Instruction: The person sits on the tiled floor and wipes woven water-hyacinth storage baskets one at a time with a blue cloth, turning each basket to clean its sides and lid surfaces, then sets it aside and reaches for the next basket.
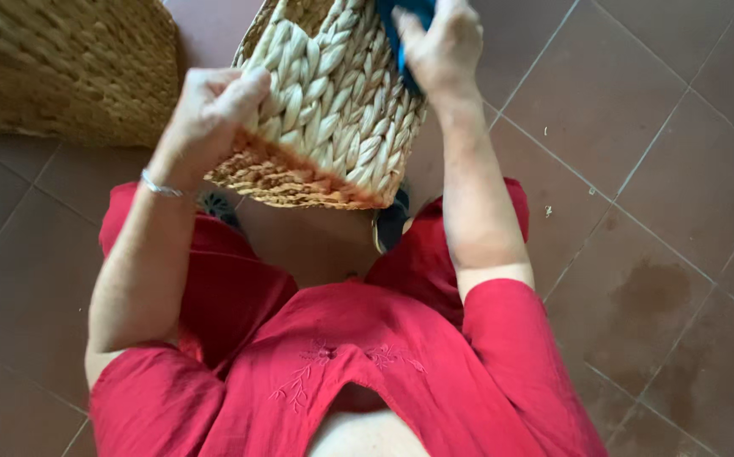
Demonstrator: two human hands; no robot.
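The floor of large reddish-brown square ceramic tiles (688,161) runs under everything, its pale grout lines slanting diagonally. Darker stains mark the tiles at lower right, with small pale specks nearby. Soft, even light falls across it.

1. Soft, even daylight; no glare.
2. Faint shadow on the floor (316,241) under the basket (324,110).
3. Hands and basket slightly motion-blurred near the top edge.
4. Red clothing (341,372) looks saturated; the tiles are moderately sharp.
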